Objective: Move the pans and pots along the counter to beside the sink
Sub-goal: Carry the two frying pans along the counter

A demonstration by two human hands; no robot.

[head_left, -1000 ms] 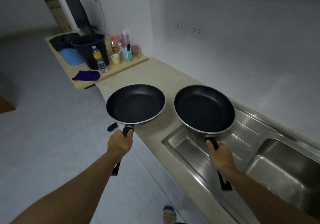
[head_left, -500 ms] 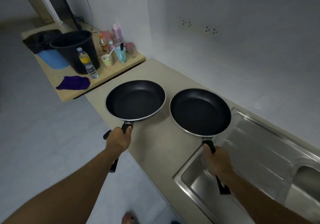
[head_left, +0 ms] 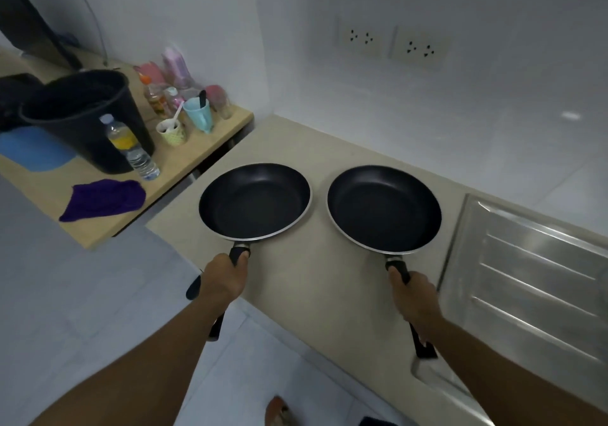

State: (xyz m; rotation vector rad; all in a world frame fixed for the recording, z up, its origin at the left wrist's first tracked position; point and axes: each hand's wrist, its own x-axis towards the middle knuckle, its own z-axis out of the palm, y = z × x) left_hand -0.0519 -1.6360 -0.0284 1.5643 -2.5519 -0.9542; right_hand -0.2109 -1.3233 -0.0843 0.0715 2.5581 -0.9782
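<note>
- My left hand [head_left: 225,282] is clamped around the black handle of the left pan [head_left: 255,200] — the pan sits just above my knuckles, centre of the frame, over the beige counter [head_left: 316,294].
- My right hand [head_left: 415,297] is wrapped tight on the handle of the right pan [head_left: 383,208], whose bowl lies up and left of my fist.
- The two pans are side by side, rims near but apart.
- The steel sink drainboard [head_left: 533,267] fills the right of the frame, just beside the right pan.
- A black bucket [head_left: 88,119] stands at upper left.
</note>
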